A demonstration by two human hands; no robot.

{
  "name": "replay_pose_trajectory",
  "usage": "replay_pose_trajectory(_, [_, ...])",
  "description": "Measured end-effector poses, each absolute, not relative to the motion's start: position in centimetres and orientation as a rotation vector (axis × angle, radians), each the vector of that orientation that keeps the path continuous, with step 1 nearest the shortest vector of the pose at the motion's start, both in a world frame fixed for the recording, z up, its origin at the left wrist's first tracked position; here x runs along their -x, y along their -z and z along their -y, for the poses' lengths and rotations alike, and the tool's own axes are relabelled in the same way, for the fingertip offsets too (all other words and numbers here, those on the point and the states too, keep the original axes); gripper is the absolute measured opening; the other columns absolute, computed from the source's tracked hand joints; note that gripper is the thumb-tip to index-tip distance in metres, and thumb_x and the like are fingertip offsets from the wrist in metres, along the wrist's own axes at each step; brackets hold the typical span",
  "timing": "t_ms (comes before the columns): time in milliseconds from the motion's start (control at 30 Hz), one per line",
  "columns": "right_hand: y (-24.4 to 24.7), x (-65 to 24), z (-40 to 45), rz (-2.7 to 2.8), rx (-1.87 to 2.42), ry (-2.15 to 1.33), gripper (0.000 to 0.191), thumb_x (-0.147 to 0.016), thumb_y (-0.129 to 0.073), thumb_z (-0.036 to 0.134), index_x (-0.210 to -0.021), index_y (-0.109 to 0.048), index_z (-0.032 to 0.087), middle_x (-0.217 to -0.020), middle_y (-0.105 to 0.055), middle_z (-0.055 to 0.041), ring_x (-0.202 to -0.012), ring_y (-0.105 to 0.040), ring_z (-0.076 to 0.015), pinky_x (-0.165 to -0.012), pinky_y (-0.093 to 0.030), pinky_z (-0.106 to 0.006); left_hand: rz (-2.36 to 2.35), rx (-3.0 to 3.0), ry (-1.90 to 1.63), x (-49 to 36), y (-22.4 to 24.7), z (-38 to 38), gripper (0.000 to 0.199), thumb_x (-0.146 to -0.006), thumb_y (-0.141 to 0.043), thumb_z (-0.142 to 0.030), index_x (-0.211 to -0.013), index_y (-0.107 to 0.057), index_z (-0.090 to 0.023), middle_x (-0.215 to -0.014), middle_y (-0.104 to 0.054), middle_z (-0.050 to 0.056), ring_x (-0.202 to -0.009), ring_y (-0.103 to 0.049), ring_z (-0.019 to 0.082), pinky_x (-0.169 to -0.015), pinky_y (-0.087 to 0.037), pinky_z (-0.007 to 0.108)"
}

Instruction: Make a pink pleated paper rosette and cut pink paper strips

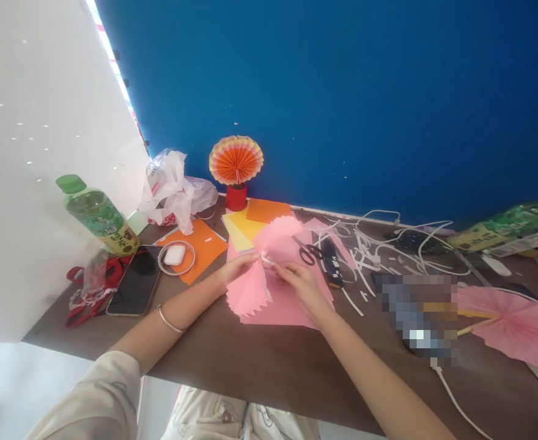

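Observation:
A pleated pink paper fan (246, 293) spreads in two scalloped halves, one toward me and one away, pinched together at its middle. My left hand (244, 266) is closed on that gathered middle. Beside it, the fingertips of my right hand (296, 278) pinch a thin white strip (268, 261) at the same spot. Whether the strip goes all the way around the fan is hidden by the fingers. Beneath both hands lie pink paper sheets (278, 311). Black-handled scissors (308, 253) rest on the sheets just beyond my right hand.
Orange sheets (200, 241), a phone (136, 281), an earphone case (174, 255) and a green-capped bottle (99, 214) are at left. A finished orange fan (236, 162) stands at the back. White strips and cables (365, 256) lie at right, near another pink fan (516, 324).

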State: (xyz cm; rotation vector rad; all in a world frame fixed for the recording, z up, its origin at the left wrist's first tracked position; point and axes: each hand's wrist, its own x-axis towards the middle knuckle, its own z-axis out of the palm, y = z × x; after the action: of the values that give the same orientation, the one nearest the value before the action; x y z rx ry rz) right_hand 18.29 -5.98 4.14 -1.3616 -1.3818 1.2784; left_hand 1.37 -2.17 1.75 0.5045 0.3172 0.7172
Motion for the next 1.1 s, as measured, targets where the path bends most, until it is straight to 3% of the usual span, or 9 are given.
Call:
replay_pose_trajectory(233, [-4.1,-18.7,5.1,1.742,1.327,-1.243,0.032,-0.079,-0.051,0.045,-0.091,-0.066,0.019,-0.092,-0.064,-0.0067,-0.085,-0.057,-0.0202,-0.074,-0.042,-0.031,-0.418,-0.518,-0.774,-0.9,-1.9,1.7,0.016,-0.066,-0.065,-0.022,-0.076,-0.062,-0.009,-0.06,-0.06,0.002,-0.056,-0.056,0.011,-0.059,-0.043,0.022])
replay_pose_trajectory(333, [-4.3,-21.7,3.2,2.06,1.57,-0.554,0.026,-0.082,-0.047,0.032,-0.092,-0.066,0.016,-0.099,-0.06,-0.0114,-0.095,-0.053,-0.0233,-0.083,-0.039,-0.034,-0.479,-0.525,-0.782,-0.6,-1.7,1.3,0.015,-0.066,-0.065,-0.021,-0.076,-0.062,-0.01,-0.06,-0.06,0.002,-0.058,-0.058,0.012,-0.059,-0.043,0.022])
replay_pose_trajectory(433, [-4.2,-24.7,1.1,2.089,2.046,-0.069,0.029,-0.083,-0.044,0.027,-0.09,-0.065,0.009,-0.094,-0.058,-0.0182,-0.09,-0.055,-0.0269,-0.076,-0.04,-0.036,-0.496,-0.575,-0.783,-0.5,-1.5,1.1,0.016,-0.064,-0.066,-0.02,-0.075,-0.062,-0.01,-0.061,-0.061,0.002,-0.061,-0.059,0.012,-0.062,-0.043,0.021])
replay_pose_trajectory(567, [-4.6,-26.1,-0.4,2.235,2.199,-0.21,0.031,-0.083,-0.044,0.035,-0.085,-0.065,0.011,-0.086,-0.061,-0.0154,-0.078,-0.059,-0.0233,-0.062,-0.041,-0.03,-0.495,-0.664,-0.797,-0.4,-1.3,1.2,0.015,-0.064,-0.066,-0.019,-0.075,-0.061,-0.01,-0.067,-0.063,0.004,-0.069,-0.06,0.013,-0.068,-0.043,0.021])
replay_pose_trajectory(733, [-6.6,-26.3,0.3,2.28,2.27,0.035,0.029,-0.085,-0.04,0.029,-0.088,-0.062,0.01,-0.093,-0.062,-0.0194,-0.082,-0.061,-0.0278,-0.064,-0.04,-0.034,-0.467,-0.686,-0.747,-0.2,-1.5,1.4,0.026,-0.059,-0.071,-0.027,-0.077,-0.061,-0.011,-0.065,-0.062,0.004,-0.073,-0.061,0.015,-0.069,-0.042,0.022])
replay_pose_trajectory(833, [-7.5,-27.6,1.8,2.192,2.322,0.026,0.023,-0.082,-0.043,0.023,-0.09,-0.06,0.01,-0.082,-0.065,-0.0184,-0.075,-0.062,-0.0271,-0.061,-0.04,-0.033,-0.5,-0.701,-0.755,-0.4,-1.9,1.5,0.025,-0.059,-0.071,-0.026,-0.077,-0.061,-0.011,-0.064,-0.061,0.003,-0.072,-0.06,0.014,-0.07,-0.041,0.022])
replay_pose_trajectory(1100, [-8.3,-30.5,6.7,1.786,2.039,-0.702,0.034,-0.064,-0.06,0.043,-0.084,-0.062,0.015,-0.074,-0.066,-0.0088,-0.064,-0.062,-0.0224,-0.055,-0.047,-0.031,-0.528,-0.722,-0.754,-0.8,-2.1,1.3,0.024,-0.06,-0.072,-0.023,-0.078,-0.063,-0.011,-0.072,-0.062,0.003,-0.079,-0.061,0.015,-0.08,-0.038,0.023])
